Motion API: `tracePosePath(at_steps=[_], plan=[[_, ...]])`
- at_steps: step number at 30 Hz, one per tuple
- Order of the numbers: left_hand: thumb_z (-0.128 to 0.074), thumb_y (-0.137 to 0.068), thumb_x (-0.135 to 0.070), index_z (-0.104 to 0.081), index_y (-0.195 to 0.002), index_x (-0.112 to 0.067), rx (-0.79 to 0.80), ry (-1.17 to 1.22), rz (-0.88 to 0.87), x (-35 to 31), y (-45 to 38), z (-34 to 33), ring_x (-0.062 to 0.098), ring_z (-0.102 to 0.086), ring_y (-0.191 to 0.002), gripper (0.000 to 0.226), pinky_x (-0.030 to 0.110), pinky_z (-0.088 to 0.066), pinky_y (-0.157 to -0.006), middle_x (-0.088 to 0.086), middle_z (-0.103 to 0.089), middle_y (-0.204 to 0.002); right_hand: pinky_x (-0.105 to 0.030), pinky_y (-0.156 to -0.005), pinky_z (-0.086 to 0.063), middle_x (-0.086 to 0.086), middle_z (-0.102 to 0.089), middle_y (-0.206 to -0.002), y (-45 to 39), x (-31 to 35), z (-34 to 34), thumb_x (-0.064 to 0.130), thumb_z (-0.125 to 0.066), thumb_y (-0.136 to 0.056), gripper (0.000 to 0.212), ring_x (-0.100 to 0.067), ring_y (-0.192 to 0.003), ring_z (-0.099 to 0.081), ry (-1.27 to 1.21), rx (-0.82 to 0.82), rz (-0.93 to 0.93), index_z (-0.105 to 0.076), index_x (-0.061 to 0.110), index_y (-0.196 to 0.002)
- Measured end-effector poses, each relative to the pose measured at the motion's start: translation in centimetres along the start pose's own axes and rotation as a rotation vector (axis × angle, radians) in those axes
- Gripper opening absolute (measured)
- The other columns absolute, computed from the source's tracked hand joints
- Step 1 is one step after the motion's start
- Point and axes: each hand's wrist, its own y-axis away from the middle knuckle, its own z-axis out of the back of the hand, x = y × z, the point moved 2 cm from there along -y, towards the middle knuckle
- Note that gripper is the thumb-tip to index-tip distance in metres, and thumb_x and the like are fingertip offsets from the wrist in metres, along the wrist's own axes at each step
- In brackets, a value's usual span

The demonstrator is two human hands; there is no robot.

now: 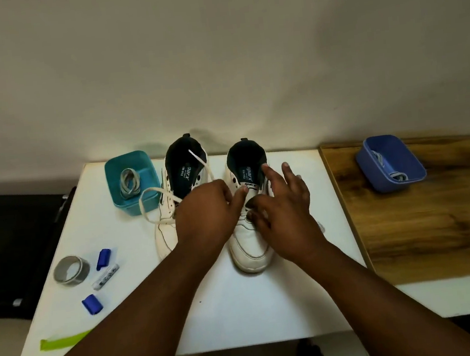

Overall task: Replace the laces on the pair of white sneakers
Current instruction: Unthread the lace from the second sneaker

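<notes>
While both hands meet over the white table [218, 310], the two white sneakers stand side by side, long axes running near to far, toes near, heel openings far. The right sneaker [250, 248] lies directly under the right hand [284, 216], whose fingers are spread loosely over its eyelets. The left hand [202, 213] covers the left sneaker [165, 228] with fingers curled; its grip is hidden. A loose white lace [154, 198] loops left toward the teal bin [111, 173].

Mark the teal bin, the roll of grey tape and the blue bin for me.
teal bin [142, 158]: head view, on its far rim.
roll of grey tape [84, 267]: head view, on the roll's right outer wall.
blue bin [413, 162]: head view, on its right inner wall.
</notes>
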Motion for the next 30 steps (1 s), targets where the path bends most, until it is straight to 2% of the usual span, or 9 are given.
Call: tracePosePath(at_steps=[6,12,15,18,21,23,25,28,30], plan=[[-0.054,-0.095,-0.044,-0.068,-0.080,-0.022,0.002,-0.067,-0.063,-0.8,-0.2,0.5,0.019,-0.062,-0.072,0.030,0.030,-0.040,-0.058,-0.002,-0.065,-0.074,-0.049,-0.125,-0.006,0.001,-0.041,-0.158,-0.1,-0.2,0.2,0.025,-0.070,-0.091,0.005,-0.028,-0.154,-0.021,-0.107,-0.144,-0.080,-0.070,0.029,-0.094],[-0.057,-0.094,-0.042,-0.068,-0.076,-0.023,-0.012,0.018,-0.063,-1.2,-0.2,0.9,0.016,-0.059,-0.067,0.029,0.029,-0.037,-0.057,-0.003,-0.064,-0.069,-0.052,-0.111,-0.037,-0.003,-0.047,-0.141,0.5,-0.8,1.7,0.024,-0.062,-0.093,0.014,-0.031,-0.132,-0.048,-0.204,-0.320,-0.403,-0.061,0.027,-0.107],[-0.057,-0.095,-0.042,-0.066,-0.076,-0.024,0.001,0.025,-0.098,-1.6,0.4,0.2,0.015,-0.058,-0.066,0.028,0.029,-0.034,-0.057,-0.004,-0.062,-0.068,-0.054,-0.120,-0.024,-0.008,-0.035,-0.159,0.0,-0.1,1.4,0.026,-0.067,-0.092,0.035,-0.035,-0.150,-0.027,-0.014,-0.215,-0.144,-0.062,0.031,-0.126],[-0.059,-0.096,-0.040,-0.069,-0.078,-0.024,0.006,0.067,-0.104,-1.0,0.0,0.1,0.015,-0.059,-0.067,0.026,0.029,-0.037,-0.057,-0.006,-0.062,-0.068,-0.057,-0.124,-0.011,-0.004,-0.043,-0.159,-0.3,0.3,-0.1,0.030,-0.067,-0.094,0.012,-0.035,-0.155,-0.018,0.079,-0.090,-0.046,-0.075,0.031,-0.103],[-0.059,-0.095,-0.041,-0.070,-0.078,-0.023,0.005,0.065,-0.109,-1.0,0.0,0.2,0.016,-0.060,-0.067,0.027,0.030,-0.041,-0.059,-0.004,-0.064,-0.069,-0.055,-0.123,-0.012,-0.003,-0.052,-0.147,-0.4,-0.4,0.0,0.027,-0.062,-0.098,0.013,-0.031,-0.148,-0.032,0.047,-0.142,-0.096,-0.073,0.026,-0.092],[-0.060,-0.094,-0.039,-0.068,-0.076,-0.021,-0.009,0.060,-0.081,-0.9,-0.1,0.4,0.017,-0.058,-0.067,0.027,0.030,-0.036,-0.058,-0.002,-0.064,-0.067,-0.055,-0.118,-0.025,-0.006,-0.057,-0.135,-0.6,-1.3,1.1,0.020,-0.061,-0.097,0.011,-0.026,-0.133,-0.044,0.060,-0.260,-0.116,-0.071,0.022,-0.093],[-0.061,-0.094,-0.038,-0.069,-0.075,-0.021,-0.018,0.069,-0.056,-0.7,-0.3,0.7,0.016,-0.058,-0.067,0.026,0.029,-0.032,-0.058,-0.003,-0.065,-0.068,-0.052,-0.105,-0.037,-0.010,-0.056,-0.128,-0.6,-2.8,2.0,0.019,-0.055,-0.100,0.014,-0.028,-0.119,-0.050,0.030,-0.362,-0.311,-0.069,0.017,-0.099],[-0.061,-0.094,-0.038,-0.067,-0.073,-0.023,-0.003,0.091,-0.076,-0.8,-0.1,0.7,0.014,-0.056,-0.065,0.026,0.028,-0.031,-0.058,-0.005,-0.061,-0.066,-0.053,-0.103,-0.043,-0.014,-0.047,-0.135,-0.4,-5.4,2.5,0.023,-0.046,-0.106,0.020,-0.037,-0.118,-0.054,-0.296,-0.381,-0.846,-0.065,0.016,-0.109],[-0.061,-0.094,-0.038,-0.066,-0.074,-0.024,0.002,0.105,-0.104,-1.0,0.1,0.5,0.013,-0.056,-0.065,0.026,0.028,-0.033,-0.058,-0.006,-0.059,-0.066,-0.051,-0.104,-0.044,-0.012,-0.044,-0.139,-0.3,-5.1,2.4,0.024,-0.052,-0.105,0.013,-0.036,-0.122,-0.052,-0.353,-0.430,-0.750,-0.062,0.019,-0.110]])
